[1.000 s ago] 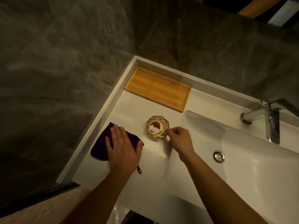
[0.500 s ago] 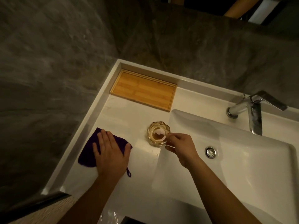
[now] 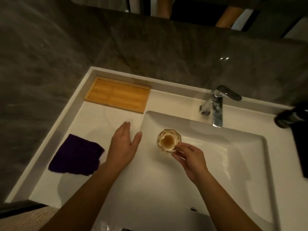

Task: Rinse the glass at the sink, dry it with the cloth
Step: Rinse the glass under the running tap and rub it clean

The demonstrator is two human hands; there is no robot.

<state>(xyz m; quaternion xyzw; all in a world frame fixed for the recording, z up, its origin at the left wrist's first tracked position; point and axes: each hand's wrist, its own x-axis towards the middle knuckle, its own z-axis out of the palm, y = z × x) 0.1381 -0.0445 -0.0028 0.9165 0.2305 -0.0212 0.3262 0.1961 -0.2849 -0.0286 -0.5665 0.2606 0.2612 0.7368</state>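
A small faceted glass [image 3: 168, 141] with a brownish residue at its bottom is held upright over the left part of the white sink basin [image 3: 233, 155]. My right hand [image 3: 189, 158] grips its near rim and side. My left hand [image 3: 124, 145] hovers open, fingers apart, over the counter between the cloth and the basin, holding nothing. The dark purple cloth [image 3: 75, 155] lies flat on the counter at the left. The chrome tap [image 3: 215, 105] stands behind the basin; no water is visibly running from it.
A bamboo tray [image 3: 117, 96] sits at the counter's back left corner. Dark objects [image 3: 293, 117] stand at the right edge of the counter. A grey stone wall [image 3: 150, 47] rises behind the sink. The white counter [image 3: 100, 117] has a raised rim on the left.
My right hand lifted the glass off the counter and carried it right, over the basin. My left hand left the cloth and moved right, opening. The camera shifted right.
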